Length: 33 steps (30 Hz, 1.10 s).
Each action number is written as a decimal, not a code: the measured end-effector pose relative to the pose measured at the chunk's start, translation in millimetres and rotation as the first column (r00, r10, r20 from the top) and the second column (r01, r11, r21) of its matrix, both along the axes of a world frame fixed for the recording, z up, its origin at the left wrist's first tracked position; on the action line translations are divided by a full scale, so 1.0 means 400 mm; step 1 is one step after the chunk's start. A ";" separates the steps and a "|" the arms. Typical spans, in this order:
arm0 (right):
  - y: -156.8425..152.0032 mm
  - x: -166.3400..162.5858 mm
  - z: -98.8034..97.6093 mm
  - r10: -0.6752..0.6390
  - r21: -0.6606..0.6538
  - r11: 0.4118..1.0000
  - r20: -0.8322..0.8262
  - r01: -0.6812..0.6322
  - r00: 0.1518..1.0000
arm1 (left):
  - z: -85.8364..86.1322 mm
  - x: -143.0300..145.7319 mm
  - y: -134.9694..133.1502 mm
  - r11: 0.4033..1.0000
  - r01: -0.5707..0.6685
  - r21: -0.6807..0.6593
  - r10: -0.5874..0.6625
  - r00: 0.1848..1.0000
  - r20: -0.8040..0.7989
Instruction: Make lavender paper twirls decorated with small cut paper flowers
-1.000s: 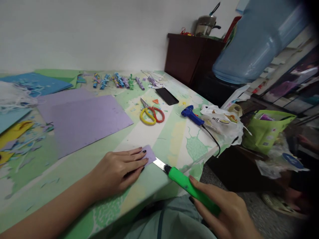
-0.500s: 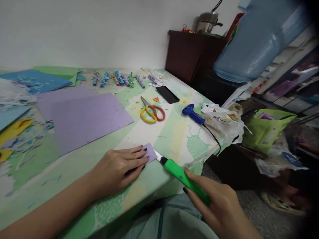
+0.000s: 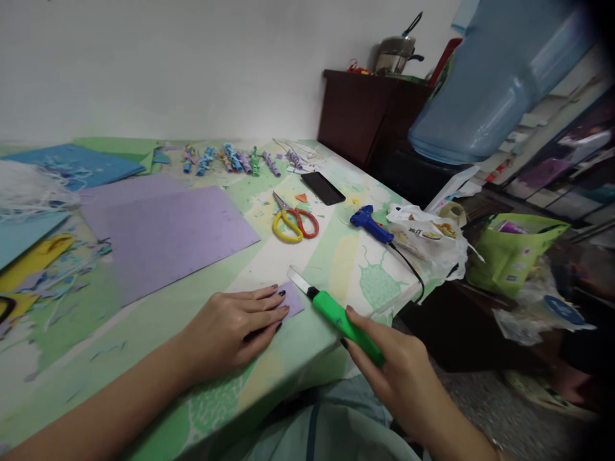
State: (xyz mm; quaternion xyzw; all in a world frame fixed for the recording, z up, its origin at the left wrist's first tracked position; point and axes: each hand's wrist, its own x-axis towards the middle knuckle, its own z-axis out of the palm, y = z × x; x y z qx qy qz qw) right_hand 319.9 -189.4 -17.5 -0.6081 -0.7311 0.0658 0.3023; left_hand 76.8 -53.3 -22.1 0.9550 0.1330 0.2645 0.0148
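My left hand (image 3: pixel 230 326) lies flat with fingers stretched out, pressing a small purple paper piece (image 3: pixel 293 301) onto the table (image 3: pixel 331 262). My right hand (image 3: pixel 398 378) grips a green utility knife (image 3: pixel 343 320) by its handle. The knife's bare blade (image 3: pixel 300 282) points away from me and lies along the far right edge of the purple piece, just beyond my left fingertips.
A large purple sheet (image 3: pixel 168 234) lies to the left, with blue and yellow paper scraps (image 3: pixel 38 256) beyond. Yellow-and-red scissors (image 3: pixel 293 221), a black phone (image 3: pixel 323 187), a blue glue gun (image 3: pixel 369 223) and rolled paper curls (image 3: pixel 230 160) sit farther back. A plastic bag (image 3: pixel 427 237) rests at the table's right edge.
My right hand has moved the knife forward and left, so the blade went from beside the purple piece's near corner to along its far edge. My left hand stayed put.
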 end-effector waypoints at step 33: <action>0.319 -0.168 -0.018 0.335 0.078 0.933 0.175 -0.352 0.926 | 0.111 -0.054 -0.045 0.867 -0.261 -0.424 0.337 0.935 0.112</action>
